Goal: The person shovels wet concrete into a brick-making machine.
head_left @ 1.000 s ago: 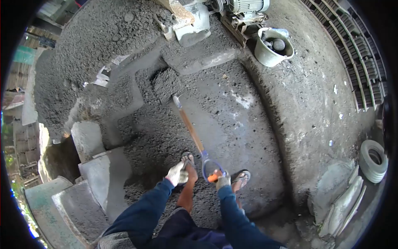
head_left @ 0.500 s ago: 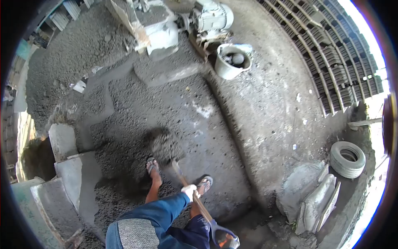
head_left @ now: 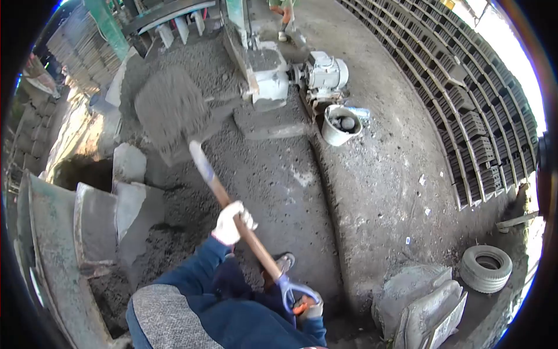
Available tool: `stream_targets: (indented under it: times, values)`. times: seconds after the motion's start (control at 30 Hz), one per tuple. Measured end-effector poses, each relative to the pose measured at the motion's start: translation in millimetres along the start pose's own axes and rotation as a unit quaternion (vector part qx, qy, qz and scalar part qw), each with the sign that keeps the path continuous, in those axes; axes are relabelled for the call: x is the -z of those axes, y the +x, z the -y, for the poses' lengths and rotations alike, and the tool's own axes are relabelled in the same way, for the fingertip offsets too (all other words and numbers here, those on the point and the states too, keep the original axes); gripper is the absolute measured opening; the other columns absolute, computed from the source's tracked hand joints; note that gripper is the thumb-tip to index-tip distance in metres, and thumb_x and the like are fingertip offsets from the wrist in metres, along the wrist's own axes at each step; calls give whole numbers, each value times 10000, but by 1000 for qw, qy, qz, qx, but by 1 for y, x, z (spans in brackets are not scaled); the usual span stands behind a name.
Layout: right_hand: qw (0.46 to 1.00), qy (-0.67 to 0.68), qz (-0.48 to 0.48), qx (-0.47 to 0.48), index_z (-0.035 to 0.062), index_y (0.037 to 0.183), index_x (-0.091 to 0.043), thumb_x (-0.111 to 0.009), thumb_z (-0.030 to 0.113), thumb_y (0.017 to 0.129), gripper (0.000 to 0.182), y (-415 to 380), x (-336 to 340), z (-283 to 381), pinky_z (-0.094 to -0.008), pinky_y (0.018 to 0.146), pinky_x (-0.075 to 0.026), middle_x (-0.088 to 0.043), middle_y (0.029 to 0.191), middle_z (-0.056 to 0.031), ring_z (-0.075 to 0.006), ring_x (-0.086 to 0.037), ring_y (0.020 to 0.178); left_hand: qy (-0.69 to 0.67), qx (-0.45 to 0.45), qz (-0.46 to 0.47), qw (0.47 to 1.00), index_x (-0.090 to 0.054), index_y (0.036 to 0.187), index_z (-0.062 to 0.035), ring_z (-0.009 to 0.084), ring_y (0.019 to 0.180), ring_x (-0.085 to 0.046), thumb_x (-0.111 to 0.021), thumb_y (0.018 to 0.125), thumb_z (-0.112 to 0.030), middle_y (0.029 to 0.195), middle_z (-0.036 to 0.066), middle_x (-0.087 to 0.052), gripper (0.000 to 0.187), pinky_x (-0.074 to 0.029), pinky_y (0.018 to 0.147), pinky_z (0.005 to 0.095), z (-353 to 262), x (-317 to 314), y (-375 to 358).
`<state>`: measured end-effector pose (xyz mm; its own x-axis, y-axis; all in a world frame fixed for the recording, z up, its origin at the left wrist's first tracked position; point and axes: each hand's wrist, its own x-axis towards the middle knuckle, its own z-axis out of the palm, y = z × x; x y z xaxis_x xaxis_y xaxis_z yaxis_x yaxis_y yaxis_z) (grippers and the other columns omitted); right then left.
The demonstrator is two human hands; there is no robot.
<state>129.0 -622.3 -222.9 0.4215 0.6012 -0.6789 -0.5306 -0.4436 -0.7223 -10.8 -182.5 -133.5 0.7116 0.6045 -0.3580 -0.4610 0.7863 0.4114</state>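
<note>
our left hand [head_left: 231, 222] grips the shaft mid-way and our right hand [head_left: 308, 306] the grip, with the loaded shovel [head_left: 174, 113] raised over the floor's far left. left of the shaft, slabs [head_left: 125, 198] lean close together beside a pit [head_left: 81, 173], leaving little room there. ahead, a machine [head_left: 264, 72] with its motor [head_left: 326, 74] blocks the far edge, a bucket [head_left: 340, 125] just beside it. right of the shaft, bare floor [head_left: 372, 192] lies open up to the block rows [head_left: 465, 110]. near the floor's right corner, a tyre [head_left: 485, 269] and sacks [head_left: 418, 302] stand in the way.
</note>
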Motion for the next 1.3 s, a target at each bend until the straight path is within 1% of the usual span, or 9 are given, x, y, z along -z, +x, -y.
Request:
stream_targets:
  times: [0.2, 0.43, 0.63, 0.93, 1.0, 1.13, 1.2, 1.23, 1.3]
  values:
    - [960, 175, -179, -129, -61, 873, -619, -594, 85, 799, 166, -80, 85, -29, -431, 513, -580, -612, 589, -189, -340, -593, 430, -116, 278, -219, 928, -552, 914, -119, 318, 712, -579, -673, 923, -190, 736, 82, -550, 140, -495, 858, 586, 137, 47, -20]
    - [925, 185, -302, -135, -37, 930, -647, -684, -6, 729, 207, -38, -103, -10, -408, 531, -559, -632, 712, -121, -242, -611, 527, -11, 315, -397, 862, -598, 926, -156, 287, 593, -578, -709, 902, -206, 638, 101, -553, 124, -569, 736, 573, 207, 235, 26]
    - [943, 154, -246, -163, 2, 1071, -664, -778, 12, 783, 310, 69, -282, -36, -359, 677, -554, -695, 910, -79, -190, -656, 746, 27, 368, -363, 855, -538, 965, -135, 295, 707, -627, -725, 927, -349, 804, 105, -606, 286, -543, 818, 619, 78, 271, 19]
    - [971, -76, -34, -225, 22, 1191, -667, -823, 211, 824, 441, 176, -480, -51, -399, 804, -562, -706, 1034, -117, -263, -685, 913, 430, 328, -298, 787, -616, 972, -66, 202, 676, -633, -546, 978, -569, 742, 54, -605, 507, -529, 643, 378, -113, 314, 27]
    - [946, 116, -69, -294, 21, 1215, -656, -821, 253, 836, 474, 195, -512, -13, -391, 849, -551, -700, 1093, -124, -253, -685, 931, 418, 338, -319, 781, -605, 1010, -52, 224, 669, -642, -543, 981, -557, 773, 71, -629, 510, -542, 653, 402, -128, 346, 38]
    - [989, 55, -33, -134, 40, 1237, -633, -804, 244, 851, 469, 302, -575, -39, -381, 765, -590, -687, 1117, -100, -217, -677, 918, 459, 331, -307, 765, -623, 989, -2, 313, 739, -684, -497, 964, -621, 846, 126, -678, 632, -563, 707, 471, -205, 366, 138]
    - [934, 299, -63, -184, 15, 1088, -678, -800, 199, 843, 331, 376, -603, -16, -383, 635, -558, -705, 974, -68, -193, -668, 824, 539, 319, -322, 710, -648, 947, 9, 319, 749, -671, -487, 962, -626, 857, 124, -692, 655, -548, 701, 435, -237, 345, 202]
    - [963, 146, -136, -183, 13, 1024, -689, -791, 150, 828, 260, 399, -601, 13, -406, 618, -567, -707, 897, -68, -207, -668, 735, 553, 308, -296, 715, -648, 905, -30, 259, 722, -647, -484, 971, -608, 800, 95, -659, 604, -529, 676, 402, -223, 400, 218]
    - [953, 213, -133, -168, 16, 1060, -665, -687, 161, 895, 221, 437, -550, -84, -452, 668, -562, -693, 925, -100, -245, -659, 752, 651, 182, -274, 684, -646, 861, -56, 204, 697, -622, -502, 979, -545, 734, 55, -624, 524, -502, 653, 384, -181, 381, 218]
